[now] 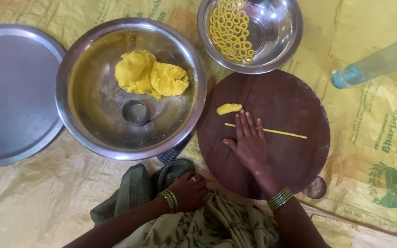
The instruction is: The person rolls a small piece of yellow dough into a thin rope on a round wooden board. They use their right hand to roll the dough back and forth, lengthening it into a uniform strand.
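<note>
Right hand (250, 143) flat on dough strand (272, 131) — thin, yellow, straight.

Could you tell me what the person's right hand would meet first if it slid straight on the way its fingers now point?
The right hand lies flat on the round wooden board, fingers already over the thin yellow dough strand. Straight on, it would probably meet the small dough piece first, then the bowl of dough rings.

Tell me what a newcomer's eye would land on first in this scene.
First, the right hand lying flat on a thin yellow dough strand across the round dark wooden board, a small yellow dough lump just above it. Left of the board, a large steel bowl holds two bright yellow dough balls, and the small steel bowl at top holds yellow dough rings.
</note>
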